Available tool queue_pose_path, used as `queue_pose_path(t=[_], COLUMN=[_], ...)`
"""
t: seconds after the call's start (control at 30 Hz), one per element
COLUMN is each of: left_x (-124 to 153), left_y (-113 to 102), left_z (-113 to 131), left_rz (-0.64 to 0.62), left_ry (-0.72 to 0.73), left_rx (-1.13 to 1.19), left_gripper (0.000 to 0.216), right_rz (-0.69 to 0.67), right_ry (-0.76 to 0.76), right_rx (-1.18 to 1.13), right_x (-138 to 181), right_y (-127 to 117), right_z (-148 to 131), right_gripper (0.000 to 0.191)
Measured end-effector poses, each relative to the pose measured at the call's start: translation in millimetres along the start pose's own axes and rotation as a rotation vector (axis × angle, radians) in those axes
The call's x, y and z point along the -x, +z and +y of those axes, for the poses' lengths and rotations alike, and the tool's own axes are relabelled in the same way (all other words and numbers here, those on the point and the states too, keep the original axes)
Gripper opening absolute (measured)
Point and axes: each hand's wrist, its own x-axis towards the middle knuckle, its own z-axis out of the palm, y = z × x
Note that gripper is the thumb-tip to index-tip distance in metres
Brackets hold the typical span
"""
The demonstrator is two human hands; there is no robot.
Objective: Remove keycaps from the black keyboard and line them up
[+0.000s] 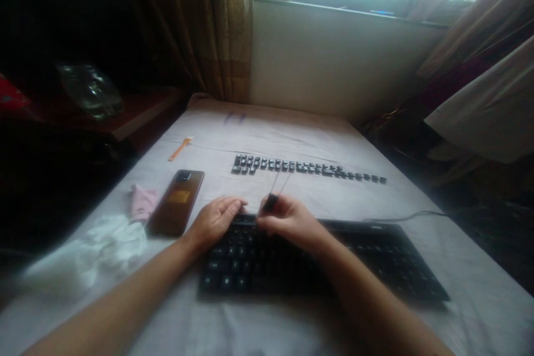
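A black keyboard [375, 256] lies on the white cloth-covered table [292, 139] in front of me. My left hand [214, 221] rests on the keyboard's far left corner, fingers curled over its edge. My right hand [287, 219] hovers over the keyboard's top row, pinched on a small black tool with thin wire prongs [272, 200] that point away from me. Beyond the keyboard a long row of loose black keycaps [308, 168] lies on the cloth.
A brown phone [176, 210] lies face down left of the keyboard. Beside it are a pink cloth [142, 203] and crumpled white cloth [108, 242]. An orange tool [180, 149] lies farther back. The keyboard cable [409, 216] runs off right. Curtains and a window stand behind.
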Motion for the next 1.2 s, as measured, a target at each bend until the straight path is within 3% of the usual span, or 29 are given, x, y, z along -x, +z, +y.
queue_pose_path(t=[0.23,0.43,0.7,1.03,1.2], left_x=[1.0,3.9,3.4,1.9,2.0], left_y=[-1.9,-0.6,-0.2,-0.5,-0.7], left_z=[4.9,2.7,5.0,2.9,1.6], left_rz=[0.009,0.027,0.142,0.145,0.148], left_ry=[-0.010,-0.042,-0.039,0.025,0.064], left_rx=[-0.013,0.013,-0.118,-0.189,-0.205], left_gripper=[0.035,0.033,0.037,0.035,0.034], right_rz=[0.050,0.002,-0.021,-0.123,-0.117], right_ry=[0.016,-0.057,-0.117,-0.422,-0.460], right_rx=[0.014,0.224,0.366,0.772,0.845], right_x=[-0.3,2.0,4.6,13.3,15.6], right_y=[-0.9,-0.8,-0.2,6.6,11.3], right_z=[3.4,5.3,8.7,0.5,7.3], right_gripper=[0.015,0.008,0.007,0.009,0.012])
